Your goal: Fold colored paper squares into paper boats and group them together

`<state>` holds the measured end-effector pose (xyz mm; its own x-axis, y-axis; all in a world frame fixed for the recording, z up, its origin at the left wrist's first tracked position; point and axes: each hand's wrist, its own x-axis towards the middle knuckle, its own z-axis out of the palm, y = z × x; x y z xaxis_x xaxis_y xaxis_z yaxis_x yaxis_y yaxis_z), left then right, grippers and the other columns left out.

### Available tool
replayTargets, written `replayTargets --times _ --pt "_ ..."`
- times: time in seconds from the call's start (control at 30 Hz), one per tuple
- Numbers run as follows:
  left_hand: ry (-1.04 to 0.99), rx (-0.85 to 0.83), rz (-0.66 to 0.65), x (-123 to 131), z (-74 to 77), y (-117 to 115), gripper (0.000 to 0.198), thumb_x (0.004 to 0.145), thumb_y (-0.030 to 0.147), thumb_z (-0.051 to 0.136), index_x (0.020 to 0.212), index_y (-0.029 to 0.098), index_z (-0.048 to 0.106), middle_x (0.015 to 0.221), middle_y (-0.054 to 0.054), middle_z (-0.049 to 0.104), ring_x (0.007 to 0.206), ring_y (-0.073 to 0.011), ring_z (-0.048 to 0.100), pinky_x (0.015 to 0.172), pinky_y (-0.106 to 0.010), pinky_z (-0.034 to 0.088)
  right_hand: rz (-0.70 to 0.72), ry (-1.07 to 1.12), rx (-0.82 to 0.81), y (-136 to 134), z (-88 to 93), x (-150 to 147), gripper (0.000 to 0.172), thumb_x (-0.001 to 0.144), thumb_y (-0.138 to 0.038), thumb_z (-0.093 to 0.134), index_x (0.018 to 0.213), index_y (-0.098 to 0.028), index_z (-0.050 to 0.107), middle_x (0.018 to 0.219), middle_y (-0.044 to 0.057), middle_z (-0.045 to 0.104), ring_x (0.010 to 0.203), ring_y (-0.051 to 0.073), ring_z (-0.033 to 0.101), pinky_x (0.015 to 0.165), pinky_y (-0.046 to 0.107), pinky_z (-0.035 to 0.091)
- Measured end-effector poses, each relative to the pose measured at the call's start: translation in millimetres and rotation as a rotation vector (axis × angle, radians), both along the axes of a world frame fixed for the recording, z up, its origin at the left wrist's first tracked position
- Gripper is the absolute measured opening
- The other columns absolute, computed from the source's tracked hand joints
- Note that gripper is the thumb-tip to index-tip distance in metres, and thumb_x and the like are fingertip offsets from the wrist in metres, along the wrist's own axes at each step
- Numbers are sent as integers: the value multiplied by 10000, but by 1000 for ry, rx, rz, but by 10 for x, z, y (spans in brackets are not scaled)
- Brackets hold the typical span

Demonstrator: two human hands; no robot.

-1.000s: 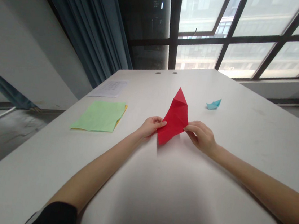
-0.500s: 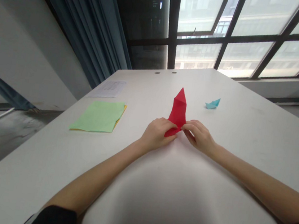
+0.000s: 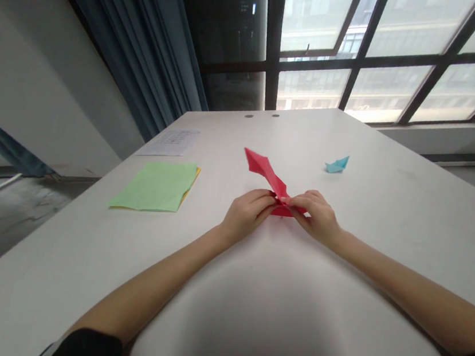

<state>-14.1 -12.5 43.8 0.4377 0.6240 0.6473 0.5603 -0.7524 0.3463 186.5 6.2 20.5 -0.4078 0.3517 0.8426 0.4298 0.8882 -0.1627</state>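
A folded sheet of red paper (image 3: pixel 268 171) is held between my two hands over the white table. One long part of it sticks up and away to the left, ending in a point; another part shows low between the hands. My left hand (image 3: pixel 245 213) pinches its left side near the middle. From the right, my right hand (image 3: pixel 317 215) pinches it close to the left fingertips. The fingers hide the folds where the parts meet.
On the white table (image 3: pixel 225 136), a small blue paper boat (image 3: pixel 337 164) stands farther back to the right. A green sheet (image 3: pixel 156 185) lies over a yellow one (image 3: pixel 190 189) at the left, with a printed white sheet (image 3: pixel 171 142) behind. Windows and a curtain (image 3: pixel 150 46) lie beyond.
The red paper has turned: its pointed part stood upright and now leans to the left, and a lower part shows between the hands. Both hands have shifted their grip slightly.
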Motion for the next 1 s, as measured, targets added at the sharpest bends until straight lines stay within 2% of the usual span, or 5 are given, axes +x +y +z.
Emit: replayTargets --times 0.3,0.47,0.63,0.83,1.0 --pt "-26 -8 -54 0 -27 -6 153 827 215 497 865 201 645 1070 -88 621 965 -171 591 841 -302 484 19 -65 26 -6 53 7 146 832 -156 533 954 -225 572 934 49 703 772 153 640 705 324 445" --pt "-81 -11 -105 3 -42 10 193 818 194 503 974 191 617 1081 -90 618 998 -171 577 875 -311 470 14 -64 -3 4 51 19 131 852 -170 497 951 -221 566 960 65 694 804 162 640 716 335 446" --pt "-32 -13 -26 -21 -70 -6 274 848 224 470 1102 217 572 1044 -68 651 942 -163 595 832 -298 477 22 -96 58 9 44 18 177 833 -153 527 984 -225 585 912 55 688 778 152 622 713 326 451" --pt "110 47 103 -71 -97 -13 253 854 242 472 1046 260 635 971 -64 682 789 -162 611 740 -279 464 0 -90 28 -33 19 -26 195 843 -175 510 1001 -238 605 863 49 668 748 153 605 697 319 482" --pt "45 38 53 -91 -109 12 247 855 215 444 993 236 648 1040 -69 649 898 -151 613 749 -227 467 38 -15 -65 -56 74 -30 179 816 -215 555 995 -226 565 891 49 649 824 173 602 730 325 494"
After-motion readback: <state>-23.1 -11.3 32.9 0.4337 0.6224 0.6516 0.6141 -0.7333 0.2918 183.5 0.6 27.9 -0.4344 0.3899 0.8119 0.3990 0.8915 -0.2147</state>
